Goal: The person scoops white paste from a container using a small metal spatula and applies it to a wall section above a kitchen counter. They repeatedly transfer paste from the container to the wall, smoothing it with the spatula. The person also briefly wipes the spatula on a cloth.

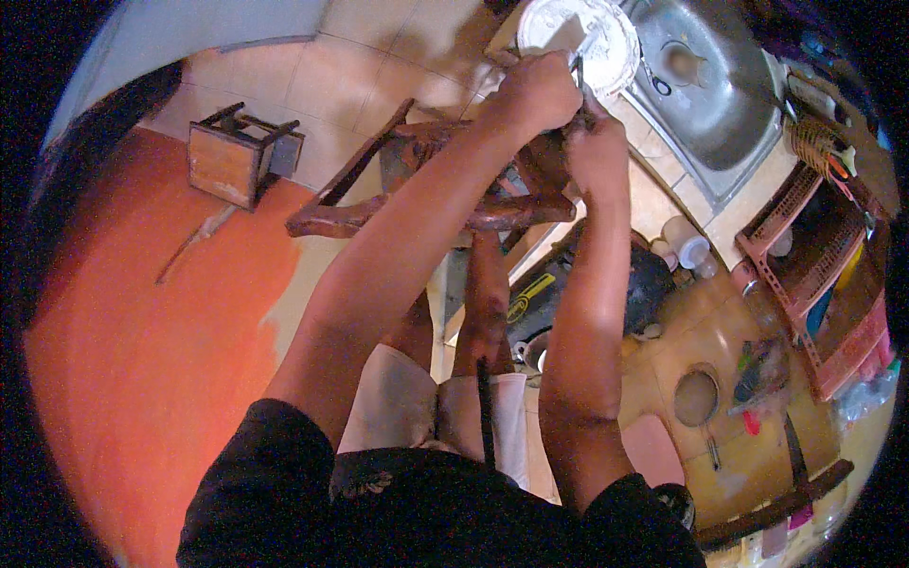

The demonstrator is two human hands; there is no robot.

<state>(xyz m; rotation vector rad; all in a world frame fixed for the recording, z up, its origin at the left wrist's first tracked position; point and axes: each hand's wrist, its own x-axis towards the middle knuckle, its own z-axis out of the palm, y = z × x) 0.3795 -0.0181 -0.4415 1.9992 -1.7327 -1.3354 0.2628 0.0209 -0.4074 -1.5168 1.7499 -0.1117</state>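
Observation:
My left hand (540,90) and right hand (597,151) are closed near each other at the top centre, with a thin dark piece (578,71) rising between them; their fingers hide what exactly they grip. Just beyond them is a white round container (540,24), smeared, with a flat metal piece (578,33) at it. A reddish-brown wooden frame (521,213) lies beneath my hands and forearms, partly hidden by them.
A steel sink (720,133) is at upper right. A small wooden stool (222,166) stands left, on orange-painted floor (142,341). A brown plastic rack (843,360), black bag (644,298) and small tubs (691,251) crowd the right. My legs show below.

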